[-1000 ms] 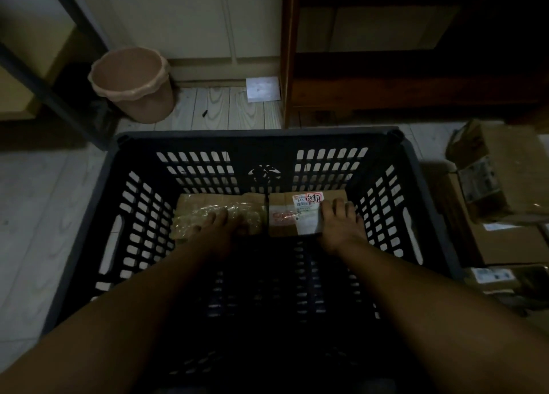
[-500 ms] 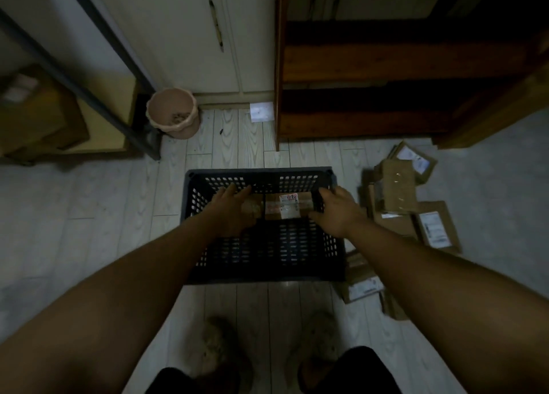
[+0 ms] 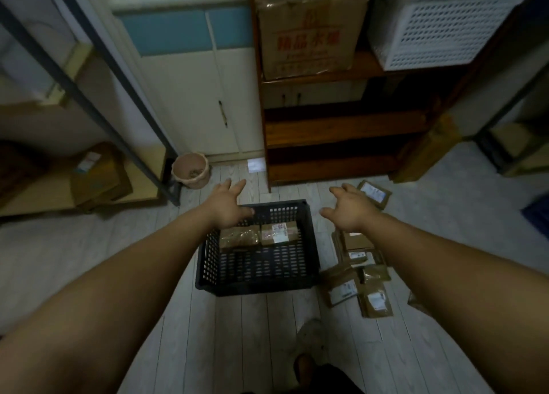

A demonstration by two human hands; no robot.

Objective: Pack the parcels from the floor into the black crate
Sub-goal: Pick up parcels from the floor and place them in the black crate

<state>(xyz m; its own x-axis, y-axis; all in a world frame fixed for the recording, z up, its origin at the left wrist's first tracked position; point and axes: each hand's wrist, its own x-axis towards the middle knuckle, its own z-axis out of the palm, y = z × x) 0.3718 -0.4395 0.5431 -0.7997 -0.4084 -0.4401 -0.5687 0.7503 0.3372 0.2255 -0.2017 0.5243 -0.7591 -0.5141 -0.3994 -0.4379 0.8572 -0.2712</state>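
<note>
The black crate point(image 3: 255, 278) stands on the pale plank floor in the middle of the view. Two brown parcels lie side by side against its far wall: a tape-wrapped parcel point(image 3: 239, 237) on the left and a labelled parcel point(image 3: 279, 232) on the right. My left hand point(image 3: 227, 205) hovers above the crate's far left corner, fingers spread and empty. Over the floor just right of the crate, my right hand point(image 3: 349, 208) is held with fingers spread, also empty. Several brown parcels point(image 3: 356, 281) lie on the floor right of the crate.
A pink bucket point(image 3: 191, 169) stands by a cream cabinet point(image 3: 208, 96) behind the crate. A dark wooden shelf point(image 3: 335, 135) holds a cardboard box point(image 3: 309, 34) and a white basket point(image 3: 445, 25). A metal rack point(image 3: 89, 102) is left. My shoe point(image 3: 312, 340) is below.
Both hands have let go of the two parcels and lifted out of the crate. The view has risen and pulled back, so the crate looks smaller and the shelves show.
</note>
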